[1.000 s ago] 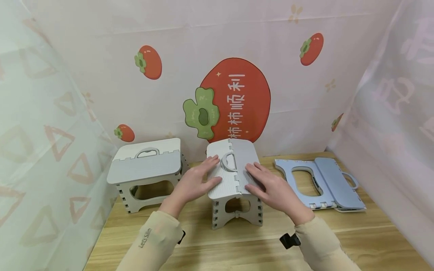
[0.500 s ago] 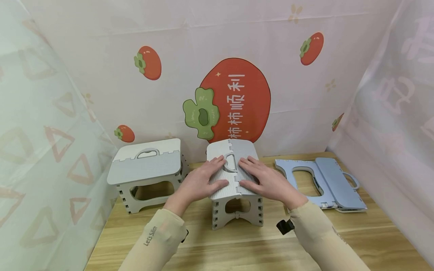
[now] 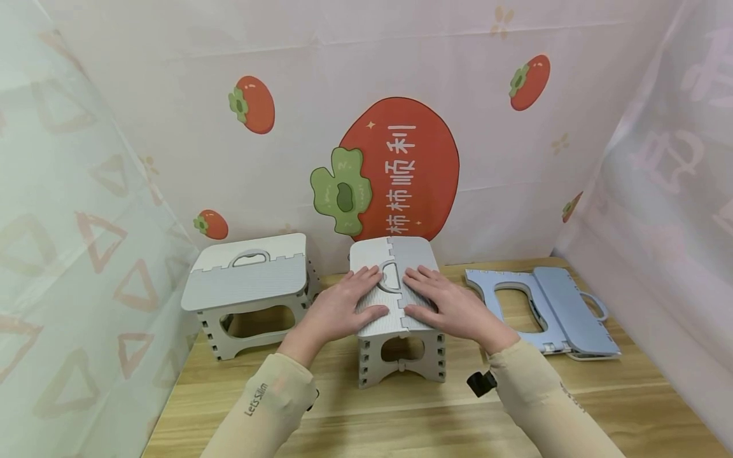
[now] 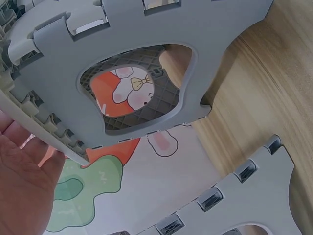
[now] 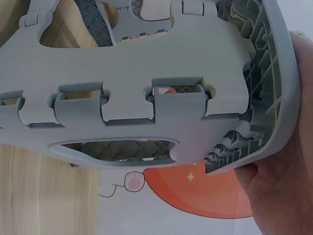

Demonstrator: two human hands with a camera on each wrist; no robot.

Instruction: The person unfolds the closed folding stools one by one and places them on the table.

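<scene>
Wooden tabletop (image 3: pixel 389 420) | middle stool (image 3: pixel 396 315) upright | left hand (image 3: pixel 343 305), right hand (image 3: pixel 452 306) atop

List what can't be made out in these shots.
Head: central folding stool's seat under the left grip and right grip, hidden by them.
Head: small marking on the right sleeve, too small to read.
Head: underside of the flat blue stool, hidden by its own body.
Left wrist: most of the left-hand stool, cut off by the bottom edge.
Right wrist: part of the right grip, behind the seat.
</scene>
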